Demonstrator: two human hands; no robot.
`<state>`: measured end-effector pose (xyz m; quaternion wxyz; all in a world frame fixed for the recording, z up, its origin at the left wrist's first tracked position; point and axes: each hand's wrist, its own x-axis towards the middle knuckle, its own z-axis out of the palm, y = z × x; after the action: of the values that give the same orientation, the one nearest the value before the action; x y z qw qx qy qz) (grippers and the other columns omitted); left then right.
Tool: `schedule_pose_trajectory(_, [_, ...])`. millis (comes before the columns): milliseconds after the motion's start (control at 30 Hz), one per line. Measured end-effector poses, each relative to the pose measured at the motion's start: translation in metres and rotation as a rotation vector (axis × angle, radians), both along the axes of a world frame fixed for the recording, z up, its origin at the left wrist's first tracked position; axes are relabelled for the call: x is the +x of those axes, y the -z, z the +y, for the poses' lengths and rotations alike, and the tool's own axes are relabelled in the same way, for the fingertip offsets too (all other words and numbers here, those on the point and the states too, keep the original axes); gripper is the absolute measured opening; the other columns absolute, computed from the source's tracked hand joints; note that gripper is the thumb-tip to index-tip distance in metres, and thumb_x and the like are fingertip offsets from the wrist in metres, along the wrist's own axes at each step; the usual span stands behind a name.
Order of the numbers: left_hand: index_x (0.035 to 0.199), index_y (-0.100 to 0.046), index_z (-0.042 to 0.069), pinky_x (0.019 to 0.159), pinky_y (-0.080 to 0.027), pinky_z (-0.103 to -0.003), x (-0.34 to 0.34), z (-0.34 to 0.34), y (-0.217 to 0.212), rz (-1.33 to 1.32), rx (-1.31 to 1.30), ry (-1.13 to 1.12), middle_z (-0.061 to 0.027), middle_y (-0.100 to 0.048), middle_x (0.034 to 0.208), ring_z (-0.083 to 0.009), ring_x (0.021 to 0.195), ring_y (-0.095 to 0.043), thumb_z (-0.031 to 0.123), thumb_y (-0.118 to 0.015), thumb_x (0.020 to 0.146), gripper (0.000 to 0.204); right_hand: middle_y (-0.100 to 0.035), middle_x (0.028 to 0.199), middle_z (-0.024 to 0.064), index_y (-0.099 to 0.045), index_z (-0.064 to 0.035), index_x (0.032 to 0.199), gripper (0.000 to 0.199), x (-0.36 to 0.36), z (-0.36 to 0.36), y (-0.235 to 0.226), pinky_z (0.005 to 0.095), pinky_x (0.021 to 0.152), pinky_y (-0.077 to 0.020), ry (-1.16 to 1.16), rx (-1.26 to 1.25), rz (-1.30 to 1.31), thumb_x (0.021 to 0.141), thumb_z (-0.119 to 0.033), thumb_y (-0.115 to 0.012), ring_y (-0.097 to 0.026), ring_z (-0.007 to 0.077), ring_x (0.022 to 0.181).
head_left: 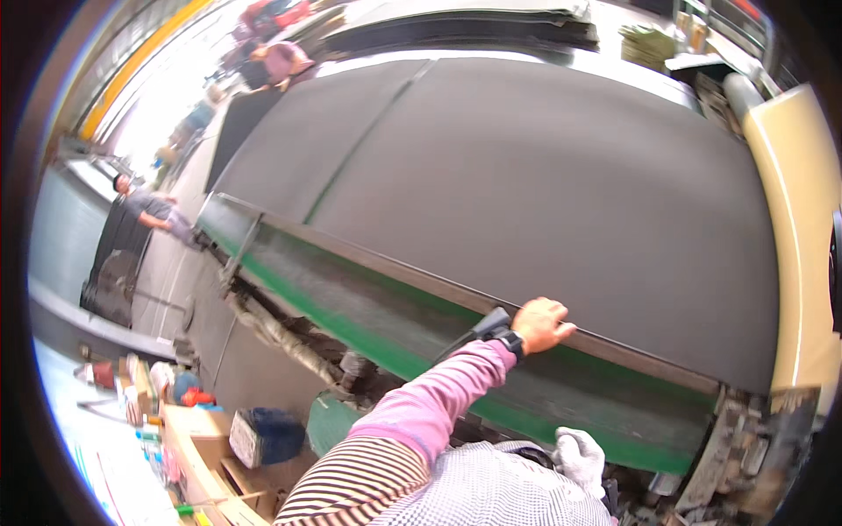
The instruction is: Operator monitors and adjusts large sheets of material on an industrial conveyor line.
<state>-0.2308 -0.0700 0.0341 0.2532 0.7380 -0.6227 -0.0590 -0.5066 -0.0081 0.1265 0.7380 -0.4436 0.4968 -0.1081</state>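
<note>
My left hand [542, 324] is bare and reaches out over the near edge of a wide dark grey sheet [561, 184]. Its thumb stands apart from loosely curled fingers, and nothing shows between them. A dark watch [510, 343] sits on that wrist, below a pink sleeve. Just left of the wrist a black handle-like piece [491, 323] sticks up, apart from the fingers. Along the sheet's near side runs a narrow metal bar [395, 272], just by the hand. Close to my body, my right hand [581, 459] wears a whitish glove; its fingers are blurred and partly hidden.
A green machine frame [351, 331] lies below the bar. A cream-coloured roll [798, 237] borders the sheet at right. One person [153, 209] stands at far left, another [285, 61] bends at the sheet's far corner. Boxes [197, 430] and a dark blue container [267, 436] sit lower left.
</note>
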Motion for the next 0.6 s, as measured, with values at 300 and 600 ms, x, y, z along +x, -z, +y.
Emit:
schedule_pose_trajectory(300, [0.078, -0.064, 0.014, 0.054, -0.05, -0.038, 0.144, 0.07, 0.015, -0.65, 0.145, -0.136, -0.0049, -0.064, 0.068, -0.0239, 0.067, -0.063, 0.02, -0.058, 0.085, 0.011, -0.058, 0.072, 0.0008, -0.062, -0.0036, 0.105, 0.024, -0.003, -0.02, -0.024, 0.0186, 0.041, -0.033, 0.164, 0.384, -0.091, 0.09, -0.022, -0.066, -0.044, 0.0038, 0.049])
schedule_pose_trajectory(600, [0.103, -0.069, 0.004, 0.093, -0.045, -0.039, 0.09, 0.036, 0.031, -0.081, 0.142, -0.115, -0.0127, -0.066, 0.105, -0.0289, 0.1, -0.061, 0.025, -0.06, 0.09, 0.026, -0.057, 0.076, -0.001, -0.06, -0.0064, 0.11, 0.032, -0.005, -0.005, 0.007, 0.0202, 0.045, -0.0349, 0.109, 0.377, -0.175, 0.089, -0.029, -0.064, -0.044, 0.0046, 0.054])
